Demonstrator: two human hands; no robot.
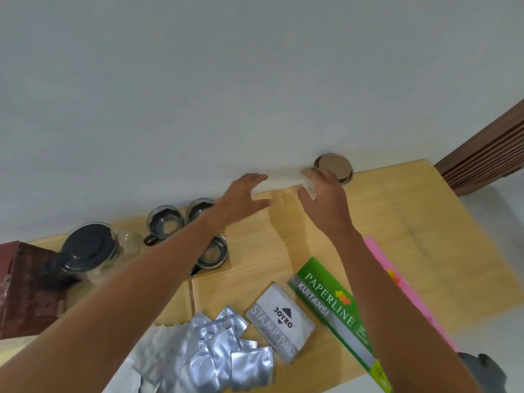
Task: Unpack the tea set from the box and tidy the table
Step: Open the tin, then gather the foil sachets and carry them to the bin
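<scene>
A glass teapot (88, 248) with a dark lid stands at the table's left, by a brown box (25, 287). Three glass cups with dark bases (165, 224) (200, 209) (212, 252) sit close together just right of it, partly under my left forearm. My left hand (246, 194) reaches to the table's far edge with its fingers spread and nothing in it. My right hand (323, 194) is beside it, fingers bent against a pale, blurred translucent thing (283, 181) that lies along the wall. A round metal lid (334, 167) sits just behind my right hand.
The wooden table (411, 211) stands against a white wall. Near me lie several silver foil sachets (204, 350), a grey stamp pad box (279, 321), a green receipt book (331, 307) and a pink strip (397, 279). A dark object (482, 370) is at the bottom right.
</scene>
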